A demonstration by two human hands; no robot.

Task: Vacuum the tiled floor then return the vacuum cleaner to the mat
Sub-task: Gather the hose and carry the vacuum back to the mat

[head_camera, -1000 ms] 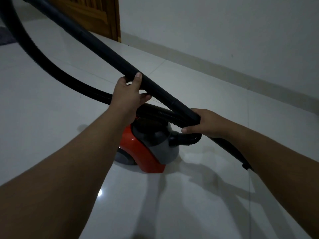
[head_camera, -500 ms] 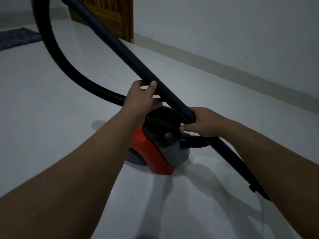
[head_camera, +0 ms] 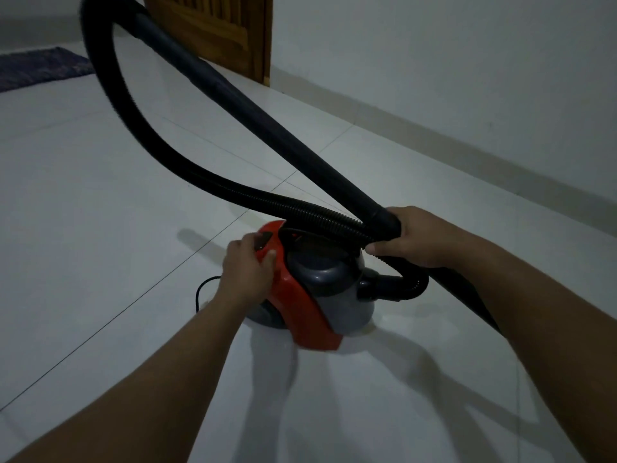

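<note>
Red vacuum (head_camera: 300, 305) sat on tile (head_camera: 100, 228); left hand (head_camera: 247, 272) lay fingers-apart on its switch, likely pressing, while right hand (head_camera: 424, 237) clamped wand (head_camera: 267, 128) clear.

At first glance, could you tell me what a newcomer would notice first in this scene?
The red and grey vacuum cleaner sits mid-frame on the pale tiled floor, the left hand on its top. The right hand grips the black wand, and the ribbed hose loops high to the left.
</note>
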